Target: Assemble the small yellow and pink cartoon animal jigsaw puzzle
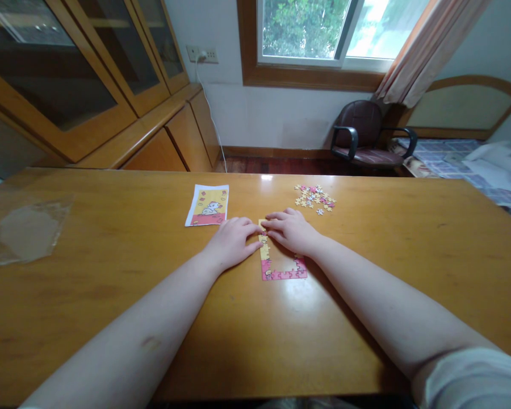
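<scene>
A partly joined jigsaw border, yellow and pink, lies on the wooden table in front of me. My left hand rests on the table at the border's left edge, its fingers curled and its fingertips pressing the yellow strip. From the right, my right hand covers the border's top part, with the fingers bent down onto the pieces. The fingertips of both hands meet over the top left corner. What lies under them is hidden.
A picture card with a cartoon animal lies left of my hands. Several loose puzzle pieces sit behind my right hand. A clear plastic bag lies far left. An office chair stands beyond the table, cabinets at left.
</scene>
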### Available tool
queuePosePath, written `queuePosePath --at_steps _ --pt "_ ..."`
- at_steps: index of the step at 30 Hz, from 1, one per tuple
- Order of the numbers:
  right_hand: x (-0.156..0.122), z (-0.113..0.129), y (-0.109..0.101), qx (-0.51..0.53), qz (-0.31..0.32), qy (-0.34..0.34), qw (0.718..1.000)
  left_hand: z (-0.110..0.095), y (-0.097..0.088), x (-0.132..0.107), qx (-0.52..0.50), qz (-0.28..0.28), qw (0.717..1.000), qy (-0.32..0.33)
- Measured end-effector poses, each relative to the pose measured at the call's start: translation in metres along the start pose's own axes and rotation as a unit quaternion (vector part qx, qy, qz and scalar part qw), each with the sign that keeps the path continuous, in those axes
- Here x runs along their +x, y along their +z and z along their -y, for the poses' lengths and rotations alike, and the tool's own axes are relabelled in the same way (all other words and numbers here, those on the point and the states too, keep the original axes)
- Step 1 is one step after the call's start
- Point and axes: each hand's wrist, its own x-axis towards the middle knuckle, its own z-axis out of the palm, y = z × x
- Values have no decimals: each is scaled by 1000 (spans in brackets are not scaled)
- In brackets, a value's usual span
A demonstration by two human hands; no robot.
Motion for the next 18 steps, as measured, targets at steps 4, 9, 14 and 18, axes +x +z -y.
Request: queuePosePath --at_steps 4,9,14,18 --pt "0 1 -1 7 -8 -6 1000 -1 -1 0 -14 -2 1000 7" --pt "0 -2 -1 35 -39 -16 999 0 -1 0 -19 -27 999 -13" --pt "-1 -1 -1 48 -50 -34 997 1 -1 0 -22 -21 999 -26" --pt "-1 1 -3 52 -36 -45 997 -1 -2 1 -25 -16 999 -25"
